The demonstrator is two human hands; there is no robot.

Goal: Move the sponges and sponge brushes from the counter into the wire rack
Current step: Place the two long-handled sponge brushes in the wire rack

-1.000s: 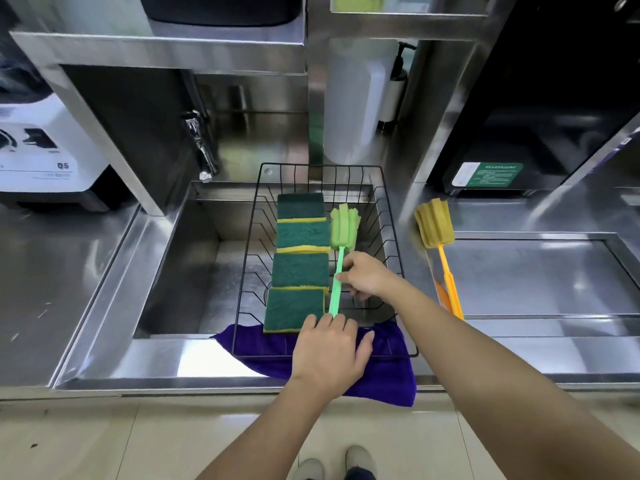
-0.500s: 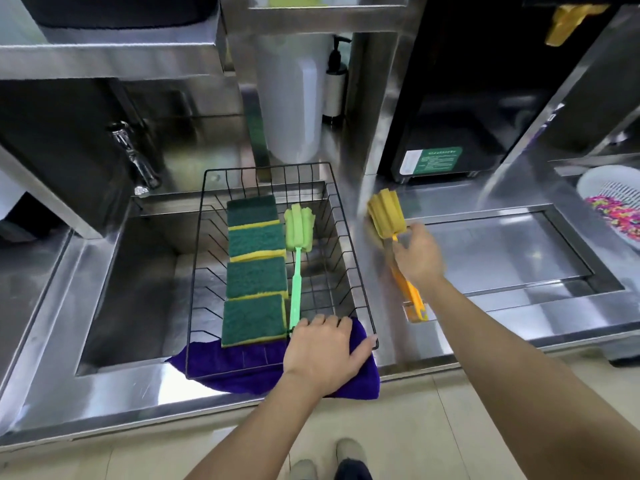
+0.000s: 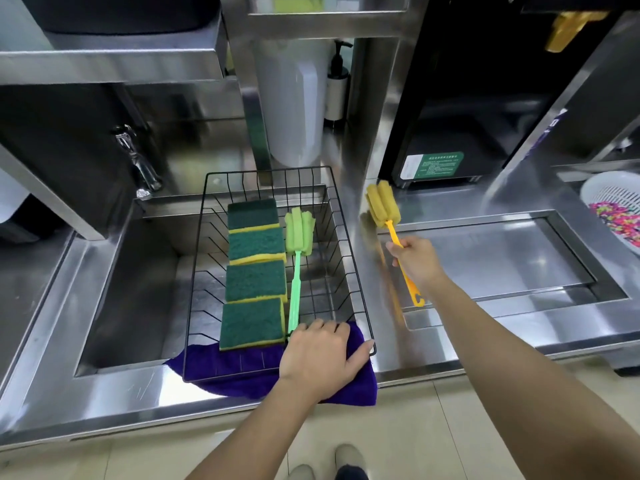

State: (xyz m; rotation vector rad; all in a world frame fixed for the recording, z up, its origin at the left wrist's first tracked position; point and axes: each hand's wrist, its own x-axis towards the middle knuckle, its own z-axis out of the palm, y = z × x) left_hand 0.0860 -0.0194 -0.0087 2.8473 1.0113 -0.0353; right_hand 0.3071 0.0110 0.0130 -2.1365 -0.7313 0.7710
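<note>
Looking down from head height at a steel kitchen tabletop (image 3: 450,344) with a sunken sink, over which sits a black wire rack (image 3: 349,271) resting partly on a purple cloth (image 3: 242,372). Inside the rack, four green-topped sponges (image 3: 254,275) lie in a row from far to near, and just to their right a green sponge brush (image 3: 298,258) lies lengthwise with its foam head at the far end. The left hand (image 3: 320,358) rests palm down on the near right corner of the rack, fingers spread rather than gripping anything, apparently steadying it. The right hand (image 3: 414,259) is closed around the middle of the handle of a yellow sponge brush (image 3: 384,209), which lies to the right of the rack, its foam head pointing away; whether it has left the steel surface cannot be told. This looks like the last item left outside, so the step in hand is picking it up. The next move calls for carrying it left over the rack's right wall and laying it in the free strip beside the green brush.
</note>
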